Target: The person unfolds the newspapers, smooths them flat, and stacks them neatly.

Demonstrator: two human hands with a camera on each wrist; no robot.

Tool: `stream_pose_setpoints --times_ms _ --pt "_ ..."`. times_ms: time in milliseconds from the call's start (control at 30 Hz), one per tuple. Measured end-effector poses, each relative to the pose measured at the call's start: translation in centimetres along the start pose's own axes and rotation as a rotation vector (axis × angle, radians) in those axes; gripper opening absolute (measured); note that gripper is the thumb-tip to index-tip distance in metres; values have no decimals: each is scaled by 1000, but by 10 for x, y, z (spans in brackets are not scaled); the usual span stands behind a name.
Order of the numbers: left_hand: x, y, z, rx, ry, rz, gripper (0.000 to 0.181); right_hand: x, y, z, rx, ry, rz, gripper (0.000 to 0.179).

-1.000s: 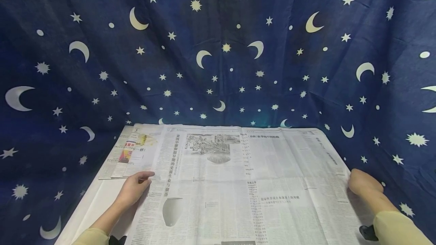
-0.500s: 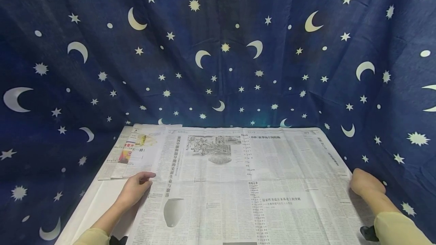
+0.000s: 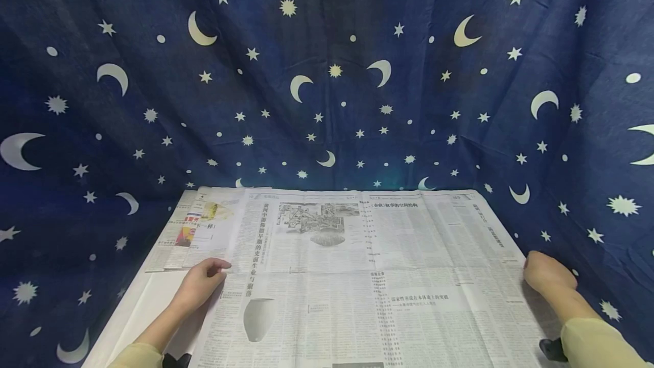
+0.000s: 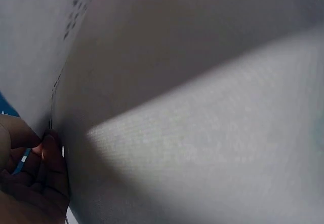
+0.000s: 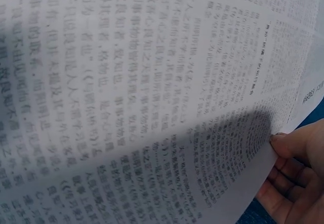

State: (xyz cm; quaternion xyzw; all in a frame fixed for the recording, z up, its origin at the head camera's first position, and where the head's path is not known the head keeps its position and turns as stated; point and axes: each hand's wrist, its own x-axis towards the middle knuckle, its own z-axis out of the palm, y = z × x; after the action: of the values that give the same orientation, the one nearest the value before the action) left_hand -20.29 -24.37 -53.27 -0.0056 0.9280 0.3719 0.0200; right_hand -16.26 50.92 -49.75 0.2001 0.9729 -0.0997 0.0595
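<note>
A large newspaper sheet (image 3: 327,283) lies spread out, its near part running past the bottom of the head view. My left hand (image 3: 201,283) pinches its left edge between thumb and fingers; the left wrist view shows the fingers (image 4: 53,168) at the paper's edge, with the sheet bulging beside them. At the right edge my right hand (image 3: 549,274) grips the same sheet. In the right wrist view the thumb (image 5: 293,140) lies on the printed face and the other fingers are behind the paper, partly hidden by it.
More newspapers (image 3: 171,243) with coloured pictures lie under the sheet at the back left. The white tabletop (image 3: 128,314) shows along the left side. A dark blue curtain (image 3: 327,84) with moons and stars hangs right behind the table and along both sides.
Both hands keep their hold on the sheet's edges. The newspaper and hands show only tiny shifts, along with a slight drift of the whole head view.
</note>
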Motion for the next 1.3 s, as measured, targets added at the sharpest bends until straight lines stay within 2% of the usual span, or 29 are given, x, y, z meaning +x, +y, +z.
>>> stream_pose_setpoints --times_ms 333,600,1300 --pt "0 -2 -1 27 14 -7 19 0 2 -7 34 -45 -88 3" --pt "-1 1 -3 28 11 -28 18 0 1 -4 34 -2 -93 4" --pt "-2 -1 -4 82 34 -28 17 -1 -2 -2 30 41 -160 4"
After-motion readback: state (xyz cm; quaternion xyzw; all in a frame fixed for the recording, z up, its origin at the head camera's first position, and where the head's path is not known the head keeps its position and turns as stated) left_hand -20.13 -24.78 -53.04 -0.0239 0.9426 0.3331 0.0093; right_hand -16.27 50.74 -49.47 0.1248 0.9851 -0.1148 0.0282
